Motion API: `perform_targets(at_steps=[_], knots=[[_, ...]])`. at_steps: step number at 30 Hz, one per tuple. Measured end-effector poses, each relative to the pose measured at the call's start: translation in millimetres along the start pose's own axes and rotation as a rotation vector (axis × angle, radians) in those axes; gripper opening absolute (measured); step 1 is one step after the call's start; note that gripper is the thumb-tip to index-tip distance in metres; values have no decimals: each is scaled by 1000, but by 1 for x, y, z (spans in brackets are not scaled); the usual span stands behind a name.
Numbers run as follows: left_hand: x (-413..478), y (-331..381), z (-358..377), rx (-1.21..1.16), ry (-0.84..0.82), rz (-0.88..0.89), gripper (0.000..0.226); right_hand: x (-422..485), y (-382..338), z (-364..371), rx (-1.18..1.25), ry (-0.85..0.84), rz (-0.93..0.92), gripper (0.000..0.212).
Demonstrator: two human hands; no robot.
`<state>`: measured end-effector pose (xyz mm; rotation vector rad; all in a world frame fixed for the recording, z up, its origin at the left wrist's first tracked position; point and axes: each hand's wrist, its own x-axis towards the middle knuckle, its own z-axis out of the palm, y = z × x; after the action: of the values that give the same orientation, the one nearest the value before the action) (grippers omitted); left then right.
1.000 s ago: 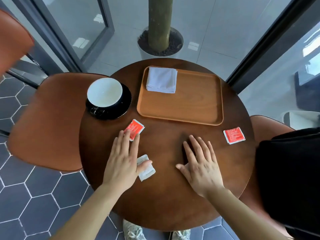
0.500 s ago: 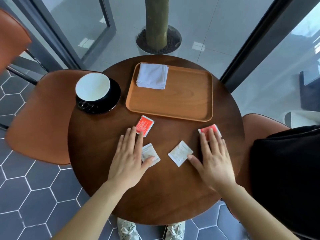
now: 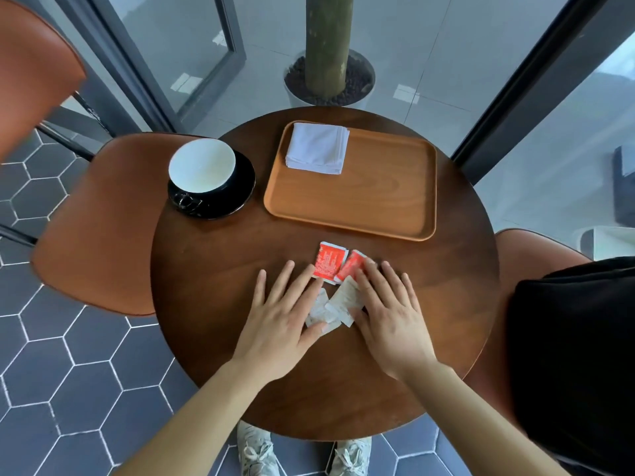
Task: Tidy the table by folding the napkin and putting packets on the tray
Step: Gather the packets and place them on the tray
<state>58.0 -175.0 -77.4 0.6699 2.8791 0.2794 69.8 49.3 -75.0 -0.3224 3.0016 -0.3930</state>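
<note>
Lying bunched just before the tray's [image 3: 350, 221] near rim, four packets are waiting: two red packets [image 3: 329, 263] nearest it, two white packets [image 3: 338, 304] behind them. The left hand [image 3: 281, 317] and right hand [image 3: 391, 314] are pressing flat, fingers spread, gripping nothing. The tray is lying straight ahead of both; neither hand is clearly nearer. The folded napkin [image 3: 318, 147] is occupying its far-left corner.

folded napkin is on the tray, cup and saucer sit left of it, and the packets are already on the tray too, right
Not quite. The head view shows the packets on the bare table, gathered between the left hand and right hand, not on the tray. The napkin and cup are as you say.
</note>
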Motion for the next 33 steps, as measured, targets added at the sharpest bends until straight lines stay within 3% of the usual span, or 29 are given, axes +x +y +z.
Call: perform_targets(at_steps=[3, 8, 16, 26, 31, 33], knots=[[-1, 3, -3, -120, 70, -79, 69, 7, -6, -1, 104, 15, -39, 61], [-3, -6, -17, -251, 219, -195, 45, -2, 9, -6, 333, 171, 156, 51], [-5, 11, -16, -106, 168, -221, 51, -6, -9, 5, 248, 168, 196, 56], [-4, 17, -22, -424, 277, -375, 25, 5, -23, -4, 341, 213, 262, 25], [-16, -1, -24, -260, 547, -213, 17, 13, -28, -11, 249, 86, 228, 52], [-23, -8, -16, -186, 540, -79, 17, 14, -28, -12, 212, 81, 226, 51]])
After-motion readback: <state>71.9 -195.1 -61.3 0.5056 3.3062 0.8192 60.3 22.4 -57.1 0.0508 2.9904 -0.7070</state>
